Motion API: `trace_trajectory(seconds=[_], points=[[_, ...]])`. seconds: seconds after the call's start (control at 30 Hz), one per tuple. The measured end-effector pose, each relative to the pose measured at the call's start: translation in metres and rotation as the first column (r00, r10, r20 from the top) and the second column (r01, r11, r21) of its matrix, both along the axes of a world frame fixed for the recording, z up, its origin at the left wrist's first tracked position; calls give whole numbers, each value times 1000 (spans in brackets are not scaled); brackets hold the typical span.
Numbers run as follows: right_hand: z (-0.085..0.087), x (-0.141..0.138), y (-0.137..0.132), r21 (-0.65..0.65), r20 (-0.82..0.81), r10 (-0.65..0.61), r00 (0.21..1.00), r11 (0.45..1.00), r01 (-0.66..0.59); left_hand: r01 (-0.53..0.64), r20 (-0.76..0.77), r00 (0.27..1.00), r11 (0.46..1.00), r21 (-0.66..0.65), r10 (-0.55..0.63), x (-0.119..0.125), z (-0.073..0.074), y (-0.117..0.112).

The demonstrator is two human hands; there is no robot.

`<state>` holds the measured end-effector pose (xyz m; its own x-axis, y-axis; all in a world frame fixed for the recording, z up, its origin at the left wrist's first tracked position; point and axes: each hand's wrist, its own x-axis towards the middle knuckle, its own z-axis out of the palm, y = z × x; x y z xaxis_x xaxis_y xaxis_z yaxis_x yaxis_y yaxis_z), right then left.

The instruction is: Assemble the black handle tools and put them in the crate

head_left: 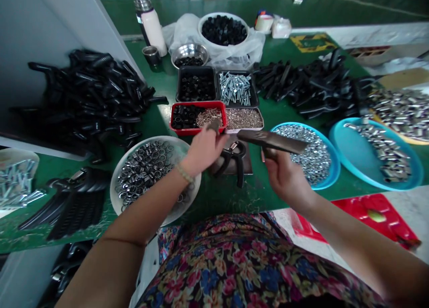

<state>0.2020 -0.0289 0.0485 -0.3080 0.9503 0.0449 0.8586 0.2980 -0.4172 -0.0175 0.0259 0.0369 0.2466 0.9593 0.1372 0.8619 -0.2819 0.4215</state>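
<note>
My right hand (284,176) is closed around a long dark handle piece (273,140), held level above the green table and pointing left. My left hand (204,147) reaches forward with its fingers pinched together at the near edge of the red tray (174,120), which holds black rings and small screws; what the fingers hold is too small to name. Between the hands, on a small dark plate, lies a black clamp-like part (234,158).
Black trays of caps (196,86) and bolts (235,89) sit behind the red tray. A white bowl of metal rings (147,169) is at left, blue bowls of nuts (315,158) and metal parts (382,151) at right. Piles of black handles (90,98) flank the trays.
</note>
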Motion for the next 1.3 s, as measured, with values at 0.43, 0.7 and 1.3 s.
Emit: trace_trajectory(seconds=[0.43, 0.7, 1.3], points=[[5, 28, -6, 100, -128, -255, 958, 958, 269, 161, -268, 953, 985, 65, -138, 64, -15, 124], [-11, 32, -5, 62, -221, -233, 947, 966, 252, 86, 120, 989, 996, 6, -86, 48, -5, 94], [-20, 33, -15, 49, -272, -261, 926, 958, 284, 223, -258, 943, 974, 25, -210, 31, -40, -14]])
